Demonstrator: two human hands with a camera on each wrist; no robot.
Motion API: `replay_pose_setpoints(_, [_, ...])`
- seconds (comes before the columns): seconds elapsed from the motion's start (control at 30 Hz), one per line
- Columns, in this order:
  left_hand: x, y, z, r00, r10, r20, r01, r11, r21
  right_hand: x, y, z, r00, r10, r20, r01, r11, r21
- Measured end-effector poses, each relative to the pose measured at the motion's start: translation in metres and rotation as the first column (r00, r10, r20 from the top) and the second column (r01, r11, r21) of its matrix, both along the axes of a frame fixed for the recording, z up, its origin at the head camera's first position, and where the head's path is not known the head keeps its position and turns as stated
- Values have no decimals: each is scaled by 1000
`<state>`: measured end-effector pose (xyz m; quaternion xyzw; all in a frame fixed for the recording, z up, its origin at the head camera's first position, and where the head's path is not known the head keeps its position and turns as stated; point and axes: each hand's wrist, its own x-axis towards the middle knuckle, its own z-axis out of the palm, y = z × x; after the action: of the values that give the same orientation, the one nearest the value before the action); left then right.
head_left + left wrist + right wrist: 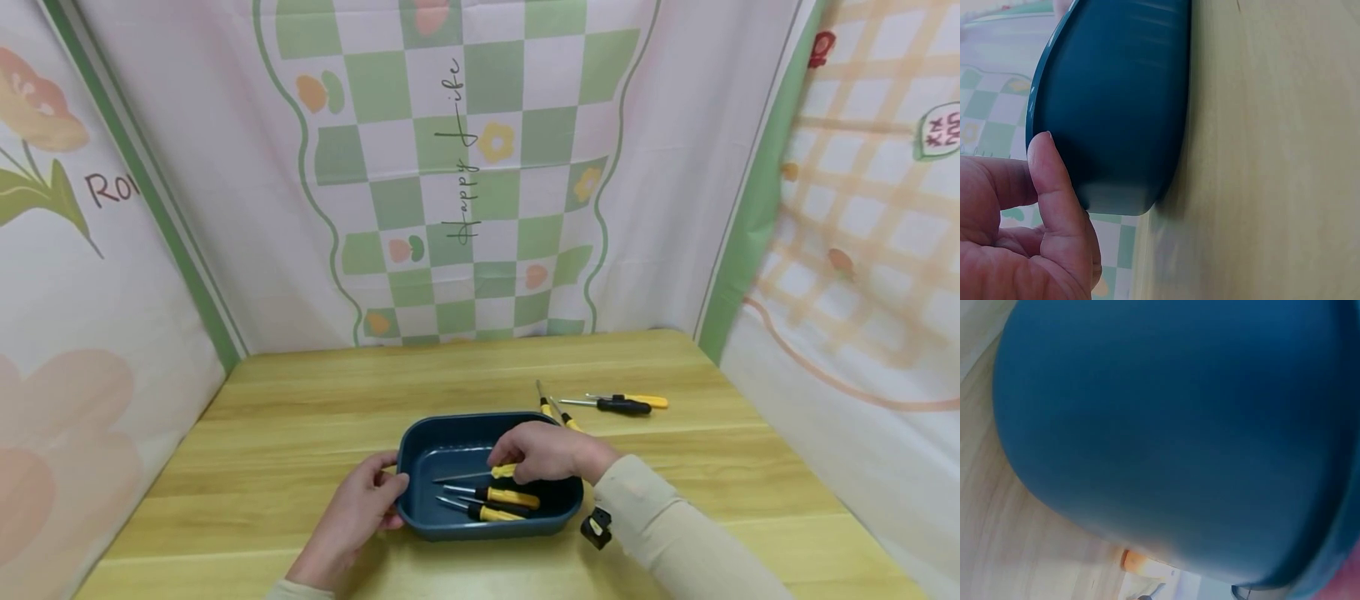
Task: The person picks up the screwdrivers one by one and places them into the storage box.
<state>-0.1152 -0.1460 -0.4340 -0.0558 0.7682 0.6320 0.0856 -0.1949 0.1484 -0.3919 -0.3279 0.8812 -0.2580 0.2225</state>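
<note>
A dark blue bin (pixel 450 531) with rounded corners sits on the table, and its outer wall (pixel 1116 106) shows large in the left wrist view. My left hand (pixel 362 504) grips its left end, thumb over the rim and fingers outside. Reaching in over the right side, my right hand (pixel 547 452) pinches the yellow handle of a screwdriver (pixel 502 471) whose thin shaft points left. Below it in the bin lie several more screwdrivers (pixel 513 497) with yellow and black handles, shafts also leftward. The bin's wall (pixel 1166 425) hides most of the right hand in the right wrist view.
Behind the bin's right corner lie two yellow-handled screwdrivers (pixel 567 418). Farther right are a black-handled screwdriver (pixel 624 407) and a yellow-handled one (pixel 647 402). A small black device (pixel 597 527) hangs at the right wrist. Printed curtains (pixel 480 167) enclose the wooden table (pixel 300 400).
</note>
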Motion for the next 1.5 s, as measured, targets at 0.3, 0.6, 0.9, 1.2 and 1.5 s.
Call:
replay_pose_setpoints(0.3, [-1, 0, -1, 1000, 12, 7, -12, 1000, -14, 1, -2, -2, 1000, -14, -5, 14, 1000, 13])
replay_pose_setpoints(0.6, [-1, 0, 0, 1000, 16, 10, -16, 1000, -21, 3, -4, -1, 1000, -8, -21, 8, 1000, 26])
replay_pose_setpoints(0.9, [0, 1, 0, 1000, 17, 5, -17, 1000, -14, 2, -3, -1, 999, 4, -37, -3, 1000, 27])
replay_pose_setpoints(1.2, [-1, 0, 0, 1000, 10, 9, -10, 1000, -22, 2, -3, 2, 998, -15, -55, 16, 1000, 19])
replay_pose_setpoints(1.5, [-1, 0, 2, 1000, 2, 23, -2, 999, -35, 3, -3, 4, 999, -16, -43, 16, 1000, 12])
